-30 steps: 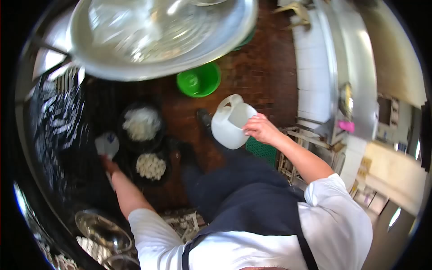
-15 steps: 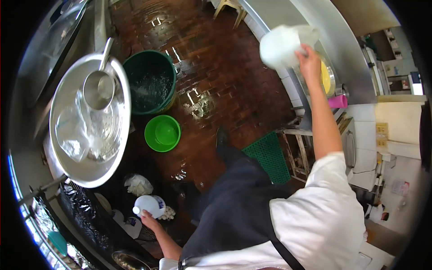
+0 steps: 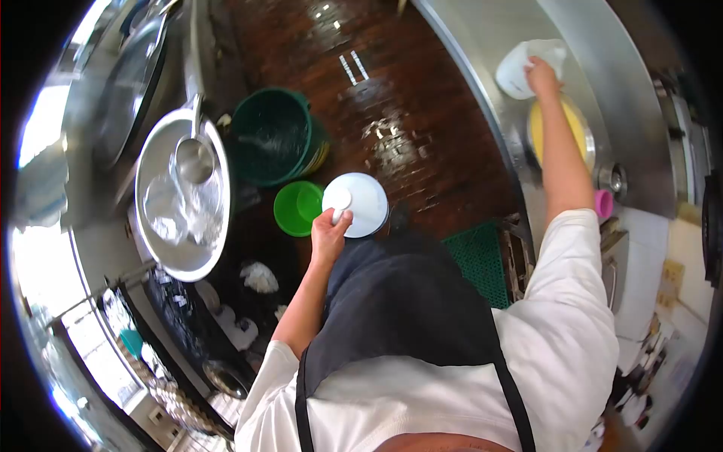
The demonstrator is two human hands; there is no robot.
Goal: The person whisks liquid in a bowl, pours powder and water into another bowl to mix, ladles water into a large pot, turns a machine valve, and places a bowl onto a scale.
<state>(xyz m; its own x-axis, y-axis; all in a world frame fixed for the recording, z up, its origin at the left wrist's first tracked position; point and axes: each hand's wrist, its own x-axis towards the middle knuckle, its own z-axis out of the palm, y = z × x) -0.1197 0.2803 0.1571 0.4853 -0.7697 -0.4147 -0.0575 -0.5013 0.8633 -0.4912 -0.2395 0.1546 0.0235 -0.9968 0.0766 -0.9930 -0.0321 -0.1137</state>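
Observation:
My left hand (image 3: 330, 238) is closed on the handle of a white plastic jug (image 3: 363, 197) with a white cap, held over the floor in front of my apron. My right arm reaches out to the steel counter (image 3: 474, 45), where my right hand (image 3: 544, 77) grips a whitish, translucent plastic container (image 3: 517, 73). Its exact kind is unclear. Just below that hand, partly behind my forearm, stands a metal bowl with yellow contents (image 3: 536, 129). A small metal cup (image 3: 614, 179) and a pink cup (image 3: 603, 203) are beside it.
A dark green bucket of water (image 3: 310, 154) and a bright green basin (image 3: 290, 211) stand on the wet brick floor (image 3: 399, 98). To the left, a large metal bowl (image 3: 143, 188) holds a ladle (image 3: 194, 160) and clear plastic. A green perforated mat (image 3: 478, 260) lies near the counter.
My left hand has lifted the jug from the lower left to in front of my body. My right hand has brought the whitish container farther over the counter. My view has shifted.

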